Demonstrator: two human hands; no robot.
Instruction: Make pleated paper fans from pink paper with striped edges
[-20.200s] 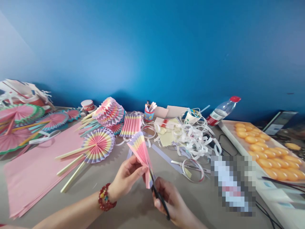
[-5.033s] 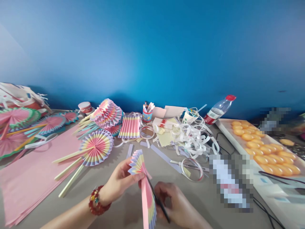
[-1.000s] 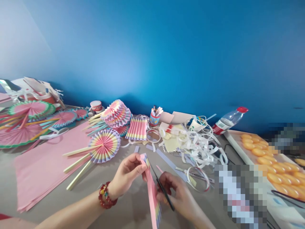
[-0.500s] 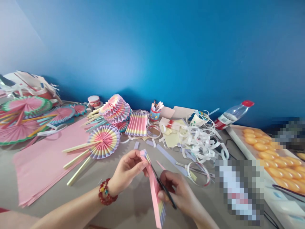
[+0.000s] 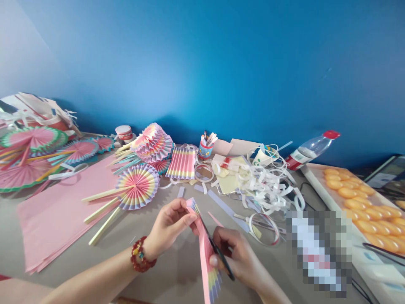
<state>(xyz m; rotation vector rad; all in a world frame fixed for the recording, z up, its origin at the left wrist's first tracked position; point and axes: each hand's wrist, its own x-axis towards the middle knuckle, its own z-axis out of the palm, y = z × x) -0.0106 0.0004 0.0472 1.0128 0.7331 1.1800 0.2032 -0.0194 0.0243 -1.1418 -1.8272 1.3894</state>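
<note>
My left hand [image 5: 174, 221], with a red bead bracelet at the wrist, pinches the upper end of a pleated paper strip [image 5: 205, 266]. The strip is pink, with yellow and lilac bands on its folds, and hangs downward with its pleats spread at the lower end. My right hand [image 5: 234, 251] is closed around black scissors [image 5: 221, 257], seen nearly edge-on. Their dark blades lie along the paper's right edge, close to my left fingertips. Whether the blades are apart is hard to see. A thin pink paper sliver [image 5: 215, 218] lies just beyond my right hand.
A round paper fan [image 5: 137, 188] with pale sticks rests on pink sheets [image 5: 60, 215] at left. Further back are a pleated paper piece [image 5: 181, 162] and a pen cup [image 5: 206, 150]. Curled white strips [image 5: 268, 181], a tape roll [image 5: 264, 229] and a tilted bottle [image 5: 311, 150] stand right.
The pleated strip's lower end has fanned out slightly and swung a little to the right. Both hands keep nearly the same hold and place.
</note>
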